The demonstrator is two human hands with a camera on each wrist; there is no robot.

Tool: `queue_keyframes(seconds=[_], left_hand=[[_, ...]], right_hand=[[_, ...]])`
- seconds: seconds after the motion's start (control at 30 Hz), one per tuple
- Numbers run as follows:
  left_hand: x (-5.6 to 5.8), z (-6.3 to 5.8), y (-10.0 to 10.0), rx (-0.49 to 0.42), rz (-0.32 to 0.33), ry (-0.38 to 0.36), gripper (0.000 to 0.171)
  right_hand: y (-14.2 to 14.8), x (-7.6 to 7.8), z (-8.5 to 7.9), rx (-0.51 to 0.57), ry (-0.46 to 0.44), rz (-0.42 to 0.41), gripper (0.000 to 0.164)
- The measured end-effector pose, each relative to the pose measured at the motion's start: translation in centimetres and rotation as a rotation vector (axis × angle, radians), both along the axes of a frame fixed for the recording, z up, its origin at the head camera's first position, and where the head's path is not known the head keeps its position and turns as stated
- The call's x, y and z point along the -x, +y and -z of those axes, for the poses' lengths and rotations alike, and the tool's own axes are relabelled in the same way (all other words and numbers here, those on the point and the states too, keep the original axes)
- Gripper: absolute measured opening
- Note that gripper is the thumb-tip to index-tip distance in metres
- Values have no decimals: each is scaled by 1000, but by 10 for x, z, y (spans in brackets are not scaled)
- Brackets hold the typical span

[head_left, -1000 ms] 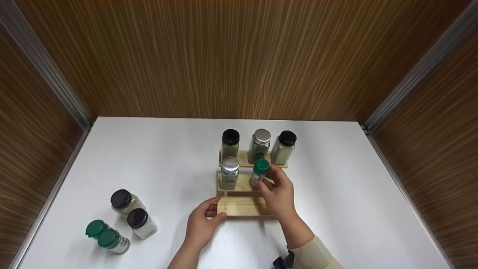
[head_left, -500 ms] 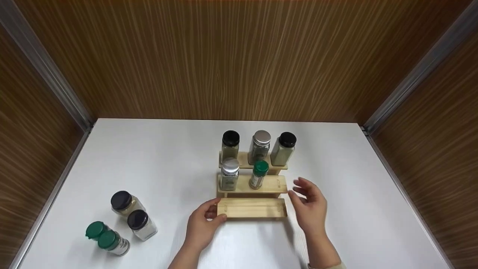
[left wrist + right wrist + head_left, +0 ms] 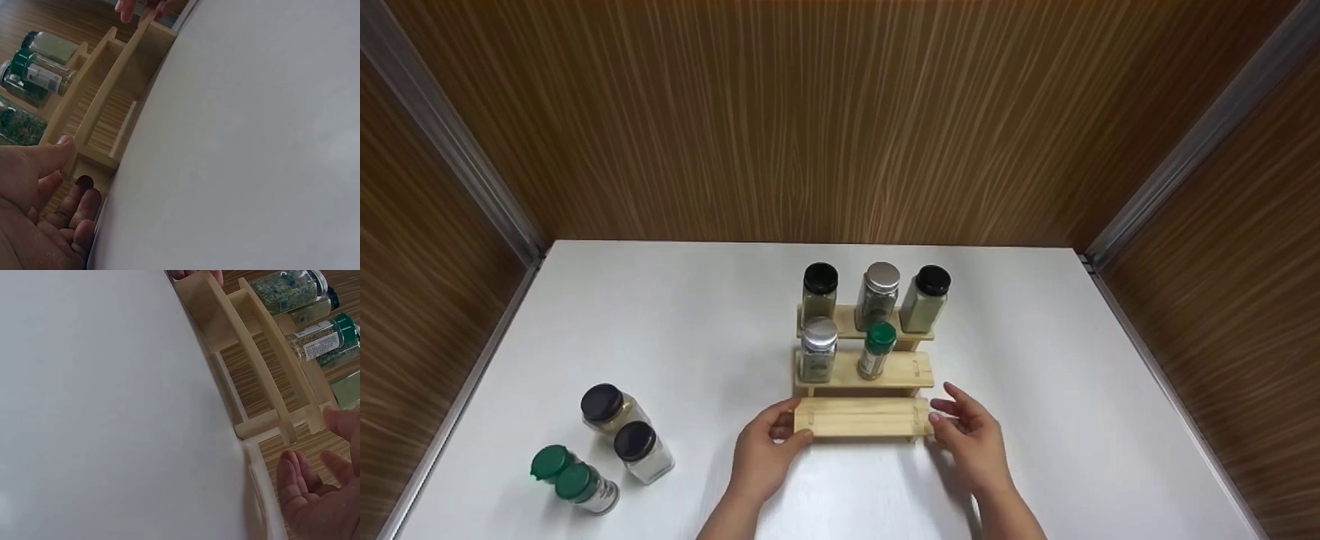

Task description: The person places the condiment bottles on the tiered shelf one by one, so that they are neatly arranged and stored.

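Note:
A three-tier wooden spice rack [image 3: 862,418] stands on the white table. My left hand [image 3: 761,457] grips the left end of its lowest tier, thumb at the front edge and fingers at the side. At the opposite end, my right hand [image 3: 975,446] holds nothing; its fingers are spread and the thumb tip is right at the tier's edge. On the middle tier are a silver-lidded spice jar [image 3: 818,350] and a green-capped spice jar [image 3: 877,350]. The top tier carries a black-capped jar [image 3: 820,292], a silver-lidded jar [image 3: 878,296] and another black-capped jar [image 3: 926,300].
To the left on the table [image 3: 682,322] stand two black-capped jars, one yellowish [image 3: 619,411] and one white [image 3: 649,454], beside two green-capped jars [image 3: 592,489]. Wood-grain panels [image 3: 840,127] enclose the table at the back and both sides.
My right hand has let go of the green-capped jar on the middle tier, then moved right and down to the lowest tier's right end. The left hand stays at the rack's left end.

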State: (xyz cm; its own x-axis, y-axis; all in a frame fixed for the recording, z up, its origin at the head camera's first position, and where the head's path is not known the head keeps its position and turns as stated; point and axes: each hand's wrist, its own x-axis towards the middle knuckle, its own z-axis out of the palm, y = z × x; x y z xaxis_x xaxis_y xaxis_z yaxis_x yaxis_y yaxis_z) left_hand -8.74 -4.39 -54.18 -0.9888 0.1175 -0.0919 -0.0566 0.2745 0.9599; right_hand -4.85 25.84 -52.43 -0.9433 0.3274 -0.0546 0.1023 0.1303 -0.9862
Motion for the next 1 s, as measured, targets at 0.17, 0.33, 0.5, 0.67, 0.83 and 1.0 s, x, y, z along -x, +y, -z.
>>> queue_keyframes(seconds=[0.17,0.33,0.5,0.67,0.83,1.0], left_hand=[[0,1,0,9,-1,-8,57],[0,2,1,12,-3,-21,57],[1,2,2,13,-10,-25,56],[1,1,1,21,-6,-41,58],[0,-2,-4,-19,-34,-46,70],[-9,-7,-9,-7,-90,3,71]], right_hand=[[-2,2,6,20,-98,-96,60],[0,3,12,-8,-96,-179,59],[2,5,17,-28,-73,-216,60],[5,5,20,-12,-49,-234,59],[8,7,22,-6,-28,-257,59],[10,6,21,23,-23,-282,61]])
